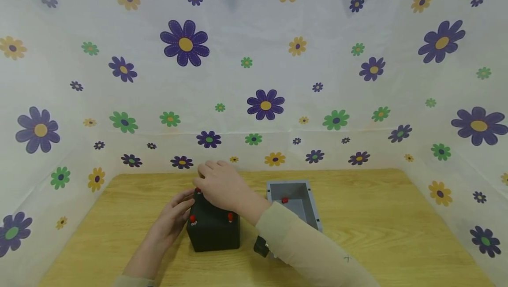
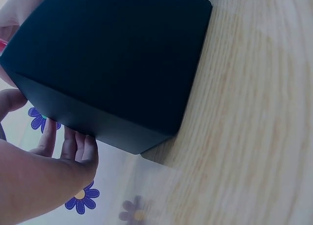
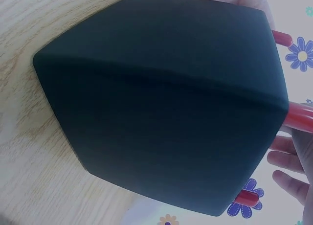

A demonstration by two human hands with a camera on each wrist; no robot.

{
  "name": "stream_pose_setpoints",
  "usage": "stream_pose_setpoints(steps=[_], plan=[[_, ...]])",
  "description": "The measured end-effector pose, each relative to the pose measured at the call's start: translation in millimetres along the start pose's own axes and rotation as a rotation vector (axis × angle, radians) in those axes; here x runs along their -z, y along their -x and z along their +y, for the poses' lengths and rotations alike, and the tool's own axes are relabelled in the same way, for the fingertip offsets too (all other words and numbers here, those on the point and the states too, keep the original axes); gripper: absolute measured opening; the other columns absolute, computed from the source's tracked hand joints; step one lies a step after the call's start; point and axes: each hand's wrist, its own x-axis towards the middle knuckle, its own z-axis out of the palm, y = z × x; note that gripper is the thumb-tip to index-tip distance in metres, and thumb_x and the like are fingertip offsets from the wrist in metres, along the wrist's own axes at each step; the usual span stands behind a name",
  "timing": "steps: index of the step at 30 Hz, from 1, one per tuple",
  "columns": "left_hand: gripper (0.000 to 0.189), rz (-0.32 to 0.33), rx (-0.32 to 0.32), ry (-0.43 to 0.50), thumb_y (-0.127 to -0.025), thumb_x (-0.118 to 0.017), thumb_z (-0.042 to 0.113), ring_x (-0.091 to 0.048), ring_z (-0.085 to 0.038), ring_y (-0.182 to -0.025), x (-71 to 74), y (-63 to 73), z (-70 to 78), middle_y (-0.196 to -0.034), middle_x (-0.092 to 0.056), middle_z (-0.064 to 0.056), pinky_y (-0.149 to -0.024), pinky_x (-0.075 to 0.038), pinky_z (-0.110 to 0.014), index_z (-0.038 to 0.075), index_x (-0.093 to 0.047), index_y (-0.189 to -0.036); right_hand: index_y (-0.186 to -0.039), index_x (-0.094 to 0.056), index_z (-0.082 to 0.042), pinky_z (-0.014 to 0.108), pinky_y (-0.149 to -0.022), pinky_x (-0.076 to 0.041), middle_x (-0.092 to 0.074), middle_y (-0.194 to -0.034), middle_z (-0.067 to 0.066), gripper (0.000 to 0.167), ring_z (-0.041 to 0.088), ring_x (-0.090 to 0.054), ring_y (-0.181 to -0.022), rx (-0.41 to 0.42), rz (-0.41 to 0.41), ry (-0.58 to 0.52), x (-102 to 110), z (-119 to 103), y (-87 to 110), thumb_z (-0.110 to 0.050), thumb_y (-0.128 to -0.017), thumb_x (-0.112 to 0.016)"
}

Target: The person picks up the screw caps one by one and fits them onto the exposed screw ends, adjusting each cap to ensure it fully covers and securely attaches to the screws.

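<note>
A black box (image 1: 216,236) stands on the table, left of centre, with red pegs on top near its corners. Two of them, the near-left red peg (image 1: 192,219) and the near-right red peg (image 1: 230,217), sit upright in small metallic bases. Over the box's top reaches my right hand (image 1: 222,185), its fingertips pinching the far-left red peg (image 1: 198,189); the thumb's contact is partly hidden. My left hand (image 1: 172,216) rests against the box's left side, fingers extended, as the left wrist view also shows with its fingers (image 2: 71,146) along the box's lower edge.
Right of the box sits a grey open bin (image 1: 311,199) with a small red piece (image 1: 284,200) inside; my right sleeve (image 1: 309,245) covers its near part. A flowered cloth (image 1: 238,80) rises behind and beside the wooden table (image 1: 365,216).
</note>
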Motion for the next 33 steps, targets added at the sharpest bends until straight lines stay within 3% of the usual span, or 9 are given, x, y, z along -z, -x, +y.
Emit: stream_pose_setpoints(steps=[9,12,18,23,28,33], plan=[[0.024,0.002,-0.024,-0.001,-0.107,-0.054,0.012,-0.064,0.001,-0.109,3.6,1.4,1.1,-0.116,-0.063,0.017,-0.098,-0.052,-0.015,0.025,-0.062,-0.124,-0.125,-0.073,-0.030,0.026,-0.095,-0.055,-0.068,-0.126,-0.006,0.022,0.012,-0.062,-0.112,0.005,-0.019,0.010,1.1,-1.2,2.4,-0.037,-0.107,-0.060],[0.025,-0.005,-0.014,-0.023,-0.107,-0.054,0.013,-0.064,0.001,-0.109,5.6,2.0,3.0,-0.117,-0.063,0.017,-0.099,-0.051,-0.015,0.022,-0.060,-0.131,-0.123,-0.073,-0.030,0.027,-0.093,-0.055,-0.067,-0.124,-0.007,0.022,0.012,-0.062,-0.111,0.007,-0.029,0.006,2.8,-1.2,3.1,-0.038,-0.107,-0.060],[0.045,-0.011,-0.002,-0.065,-0.109,-0.053,0.015,-0.063,0.002,-0.111,6.7,3.8,6.9,-0.122,-0.060,0.015,-0.100,-0.050,-0.015,0.005,-0.045,-0.152,-0.119,-0.075,-0.029,0.028,-0.089,-0.054,-0.068,-0.119,-0.007,0.021,0.012,-0.061,-0.107,0.008,-0.045,-0.019,9.4,-0.7,5.1,-0.039,-0.106,-0.062],[0.059,-0.019,0.008,-0.142,-0.110,-0.053,0.017,-0.062,0.005,-0.110,6.7,5.8,10.7,-0.141,-0.052,0.002,-0.100,-0.050,-0.013,-0.003,-0.032,-0.161,-0.125,-0.075,-0.029,0.030,-0.097,-0.055,-0.068,-0.127,-0.005,0.025,0.014,-0.061,-0.115,0.009,-0.095,-0.037,14.4,1.7,9.9,-0.041,-0.106,-0.062],[0.063,-0.033,0.024,-0.223,-0.111,-0.053,0.020,-0.062,0.010,-0.110,8.8,8.1,16.0,-0.160,-0.041,-0.016,-0.099,-0.049,-0.010,-0.002,-0.028,-0.164,-0.123,-0.075,-0.026,0.031,-0.103,-0.055,-0.068,-0.125,-0.004,0.024,0.015,-0.062,-0.119,0.018,-0.093,-0.059,18.5,8.7,18.0,-0.039,-0.106,-0.063],[0.065,-0.062,0.031,-0.299,-0.111,-0.054,0.023,-0.057,0.013,-0.113,11.3,12.6,20.1,-0.169,-0.031,-0.022,-0.099,-0.046,-0.008,0.000,-0.027,-0.165,-0.122,-0.074,-0.025,0.034,-0.108,-0.054,-0.067,-0.131,-0.002,0.024,0.016,-0.061,-0.127,0.030,-0.095,-0.055,23.0,14.9,26.3,-0.040,-0.106,-0.063]])
